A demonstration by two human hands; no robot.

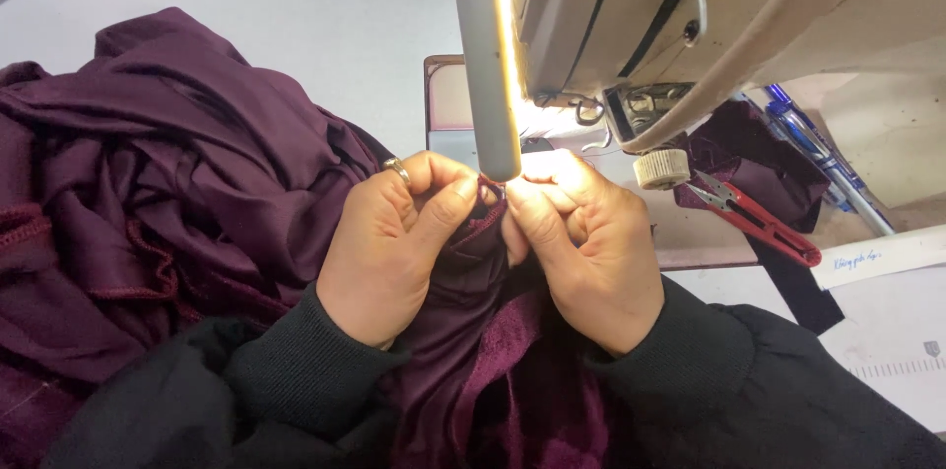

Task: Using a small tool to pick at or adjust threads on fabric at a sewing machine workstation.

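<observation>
At frame centre, below the sewing machine head (pixel 749 6): 2 bare hands, dark knit cuffs.

1. Left hand (pixel 389 247), ring (pixel 396 169) on 1 finger; thumb and fingers pinched tight on the edge of the dark purple fabric (pixel 168 203).
2. Right hand (pixel 581 242), touching the left at the fingertips; pinched shut on the same fabric edge.
3. Fabric: held edge lies between the 2 hands, just under the lit lamp bar (pixel 488 65); bulk heaped from 9 to 7 o'clock, a fold falling to 6 o'clock.
4. Red-handled thread snips (pixel 754 218) at 3 o'clock of the right hand, on the machine table (pixel 325 6), apart from it.
5. Blue pens (pixel 823 159) at 2 o'clock, beyond the snips.
6. White paper strip (pixel 877 257) at 3 o'clock, near the snips' handle.
</observation>
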